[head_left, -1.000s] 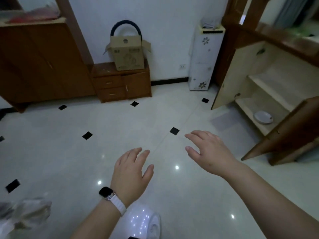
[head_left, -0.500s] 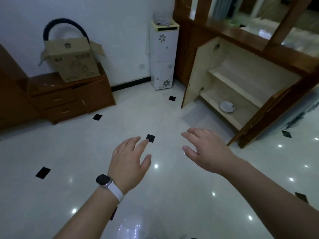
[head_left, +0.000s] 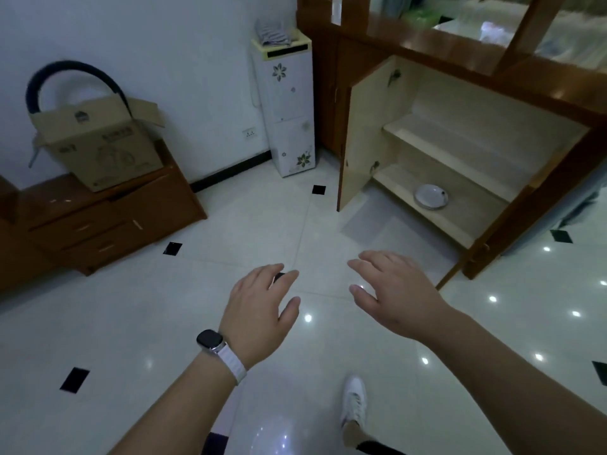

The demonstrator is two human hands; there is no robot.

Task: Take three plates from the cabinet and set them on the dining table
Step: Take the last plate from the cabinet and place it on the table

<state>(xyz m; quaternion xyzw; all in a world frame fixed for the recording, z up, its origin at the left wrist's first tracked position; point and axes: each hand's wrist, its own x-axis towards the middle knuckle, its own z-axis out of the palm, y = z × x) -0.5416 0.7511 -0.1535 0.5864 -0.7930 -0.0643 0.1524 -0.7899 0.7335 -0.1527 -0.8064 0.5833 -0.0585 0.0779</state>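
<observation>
A wooden cabinet (head_left: pixel 433 149) stands at the right with both lower doors swung wide. One white plate (head_left: pixel 431 196) lies on its bottom shelf; the shelf above it is bare. My left hand (head_left: pixel 259 310), with a watch on the wrist, hovers over the floor in the middle of the view, fingers apart and empty. To its right my right hand (head_left: pixel 394 293) is stretched forward, also empty with spread fingers, well short of the plate. No dining table is in sight.
The left cabinet door (head_left: pixel 359 139) juts out over the glossy tiled floor (head_left: pixel 131 307). A white floral unit (head_left: pixel 285 103) stands against the wall. A cardboard box (head_left: pixel 98 139) sits on a low drawer chest (head_left: pixel 98 221) at left. My white shoe (head_left: pixel 354 402) is below.
The view has swung right and moved closer to the cabinet, which now looms larger. Both hands stay empty and held out ahead.
</observation>
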